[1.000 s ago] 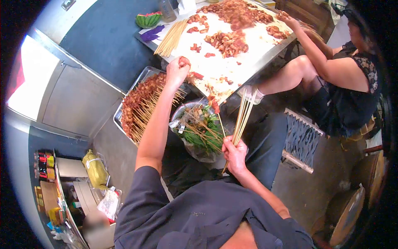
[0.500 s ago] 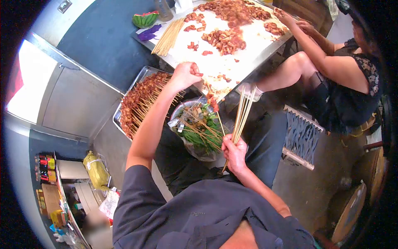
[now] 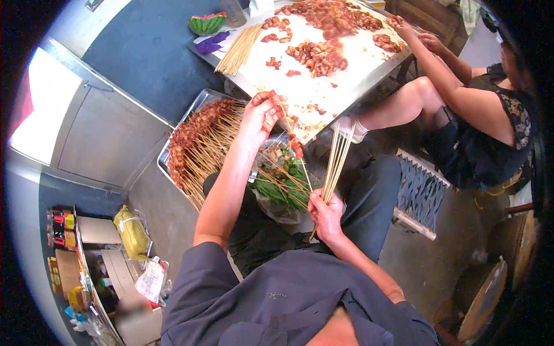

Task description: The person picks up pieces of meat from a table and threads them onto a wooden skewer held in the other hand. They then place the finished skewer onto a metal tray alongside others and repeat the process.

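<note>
My right hand (image 3: pixel 327 215) is closed round a fanned bundle of bamboo skewers (image 3: pixel 337 158). One skewer in it leans apart to the left and carries red marinated meat (image 3: pixel 295 146) near its upper part. My left hand (image 3: pixel 264 115) is raised at the table's near corner, by the tip of that skewer. Its fingers are pinched and stained red, and a small piece of meat (image 3: pixel 280 104) appears between them, partly hidden. Below the hands sits a bowl (image 3: pixel 280 140) holding green leaves (image 3: pixel 283 187) and used-looking sticks.
On the table (image 3: pixel 271 83) lie meat piles (image 3: pixel 317 56), loose skewers (image 3: pixel 239 49), a purple cloth or glove (image 3: pixel 212 42) and a watermelon piece (image 3: pixel 208 23). A tray (image 3: pixel 163 161) of loaded skewers stands at left. Another person (image 3: pixel 485 109) handles meat at right, near a woven stool (image 3: pixel 423 193).
My left hand has turned so its palm and fingers show more, staying near the skewer's tip. My right hand keeps its hold on the bundle, almost unmoved. The view has shifted slightly.
</note>
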A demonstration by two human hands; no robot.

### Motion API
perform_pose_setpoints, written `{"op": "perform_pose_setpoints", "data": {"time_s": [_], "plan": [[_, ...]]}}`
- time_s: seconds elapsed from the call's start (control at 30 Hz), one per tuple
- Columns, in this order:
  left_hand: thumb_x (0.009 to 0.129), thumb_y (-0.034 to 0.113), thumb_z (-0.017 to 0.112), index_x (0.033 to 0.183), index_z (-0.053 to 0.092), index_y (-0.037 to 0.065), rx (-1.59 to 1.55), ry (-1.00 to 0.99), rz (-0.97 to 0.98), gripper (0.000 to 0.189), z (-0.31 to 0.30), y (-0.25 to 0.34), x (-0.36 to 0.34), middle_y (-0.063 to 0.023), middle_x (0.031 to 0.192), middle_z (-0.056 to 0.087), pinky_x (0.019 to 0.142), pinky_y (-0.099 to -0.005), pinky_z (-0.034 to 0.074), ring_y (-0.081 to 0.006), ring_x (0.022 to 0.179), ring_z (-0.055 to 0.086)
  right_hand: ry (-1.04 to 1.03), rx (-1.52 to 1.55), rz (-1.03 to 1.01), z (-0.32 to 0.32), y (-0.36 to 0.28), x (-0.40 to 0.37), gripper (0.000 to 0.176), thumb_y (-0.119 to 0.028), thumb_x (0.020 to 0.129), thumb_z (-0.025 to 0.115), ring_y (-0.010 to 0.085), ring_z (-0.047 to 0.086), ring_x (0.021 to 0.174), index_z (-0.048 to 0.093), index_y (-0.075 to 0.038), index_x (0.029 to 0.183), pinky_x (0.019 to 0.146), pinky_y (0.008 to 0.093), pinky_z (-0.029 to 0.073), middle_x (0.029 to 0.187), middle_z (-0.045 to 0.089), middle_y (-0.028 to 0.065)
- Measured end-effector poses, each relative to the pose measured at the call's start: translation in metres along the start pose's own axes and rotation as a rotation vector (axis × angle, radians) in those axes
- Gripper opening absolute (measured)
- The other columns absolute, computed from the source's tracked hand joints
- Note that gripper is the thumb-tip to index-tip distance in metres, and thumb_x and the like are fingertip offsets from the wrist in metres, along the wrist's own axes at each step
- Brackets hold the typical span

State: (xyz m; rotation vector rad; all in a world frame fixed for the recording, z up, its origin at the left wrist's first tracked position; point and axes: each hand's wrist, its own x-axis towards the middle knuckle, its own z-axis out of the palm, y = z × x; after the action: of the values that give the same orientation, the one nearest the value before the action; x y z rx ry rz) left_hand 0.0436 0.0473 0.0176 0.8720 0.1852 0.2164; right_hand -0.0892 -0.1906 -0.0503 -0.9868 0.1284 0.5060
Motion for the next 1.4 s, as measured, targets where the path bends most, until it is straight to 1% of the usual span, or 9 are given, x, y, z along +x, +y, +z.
{"op": "perform_pose_setpoints", "data": {"time_s": [0.17,0.23,0.33,0.57,0.77,0.97,1.07,1.13,1.4], "plan": [[0.086,-0.003,0.05,0.095,0.052,0.001,-0.067,-0.053,0.071,0.01,-0.004,0.001,0.002,-0.0162,0.085,0.062,0.074,-0.0434,0.055,-0.029,0.077,0.064,0.005,-0.021,-0.009,0.001,0.003,0.002,0.003,-0.01,0.087,0.055,0.0035,0.033,0.039,0.053,-0.008,0.085,0.034,0.0184,0.023,0.058,0.05,0.0003],[0.086,-0.003,0.049,0.095,0.051,0.001,-0.03,0.025,0.096,0.01,0.002,0.003,-0.002,-0.0183,0.085,0.062,0.073,-0.0457,0.055,-0.0341,0.083,0.064,0.004,-0.019,-0.007,0.0,0.004,0.002,0.003,-0.01,0.087,0.055,0.0036,0.034,0.039,0.053,-0.008,0.085,0.034,0.0184,0.024,0.058,0.051,0.0004],[0.085,-0.004,0.049,0.095,0.049,0.001,0.007,0.043,0.12,0.011,0.004,0.004,-0.003,-0.0206,0.088,0.062,0.071,-0.045,0.056,-0.0376,0.086,0.063,0.009,-0.035,0.012,0.0,0.004,0.003,0.004,-0.009,0.087,0.055,0.0037,0.034,0.039,0.052,-0.008,0.085,0.034,0.0184,0.024,0.058,0.051,0.0005],[0.083,-0.006,0.051,0.093,0.049,0.001,0.006,0.046,0.141,0.012,0.001,0.004,-0.001,-0.0224,0.089,0.062,0.067,-0.0438,0.057,-0.0372,0.084,0.064,-0.007,-0.034,0.006,-0.001,0.005,0.004,0.004,-0.01,0.086,0.056,0.0038,0.034,0.039,0.052,-0.008,0.085,0.034,0.0181,0.024,0.057,0.051,0.0006],[0.08,-0.009,0.054,0.084,0.051,0.003,0.06,0.028,0.135,0.013,0.002,0.003,-0.004,-0.0217,0.089,0.062,0.066,-0.0436,0.057,-0.037,0.082,0.064,-0.009,-0.041,0.011,-0.002,0.006,0.005,0.005,-0.01,0.086,0.056,0.0036,0.033,0.038,0.053,-0.007,0.085,0.034,0.0181,0.024,0.056,0.05,0.0006],[0.079,-0.009,0.055,0.077,0.052,0.004,-0.079,0.012,0.104,0.014,0.001,-0.008,-0.01,-0.0211,0.088,0.062,0.068,-0.0442,0.057,-0.0365,0.083,0.064,0.016,-0.04,0.015,-0.002,0.008,0.004,0.005,-0.01,0.086,0.056,0.0037,0.034,0.038,0.053,-0.007,0.085,0.034,0.0182,0.024,0.057,0.05,0.0006],[0.079,-0.009,0.055,0.077,0.052,0.005,-0.128,0.074,0.039,0.014,0.001,-0.012,-0.013,-0.0209,0.087,0.062,0.069,-0.0447,0.057,-0.0353,0.082,0.064,0.03,-0.039,0.008,-0.003,0.01,0.003,0.005,-0.01,0.086,0.056,0.0038,0.034,0.039,0.053,-0.007,0.084,0.034,0.0183,0.024,0.057,0.05,0.0006],[0.079,-0.009,0.056,0.077,0.051,0.004,-0.088,0.052,0.011,0.013,0.0,-0.013,-0.016,-0.0204,0.086,0.062,0.069,-0.0444,0.057,-0.0337,0.081,0.064,0.029,-0.049,0.027,-0.005,0.009,0.001,0.006,-0.011,0.085,0.058,0.0042,0.04,0.042,0.054,-0.007,0.082,0.036,0.0184,0.029,0.058,0.052,0.0],[0.075,-0.012,0.056,0.073,0.048,0.002,-0.056,0.011,0.019,0.016,-0.001,-0.021,-0.025,-0.0169,0.081,0.06,0.066,-0.0416,0.058,-0.0326,0.08,0.064,0.041,-0.03,0.031,-0.005,0.013,-0.001,0.005,-0.009,0.086,0.056,0.0045,0.035,0.04,0.052,-0.008,0.083,0.034,0.0188,0.025,0.057,0.05,0.0011]]}}
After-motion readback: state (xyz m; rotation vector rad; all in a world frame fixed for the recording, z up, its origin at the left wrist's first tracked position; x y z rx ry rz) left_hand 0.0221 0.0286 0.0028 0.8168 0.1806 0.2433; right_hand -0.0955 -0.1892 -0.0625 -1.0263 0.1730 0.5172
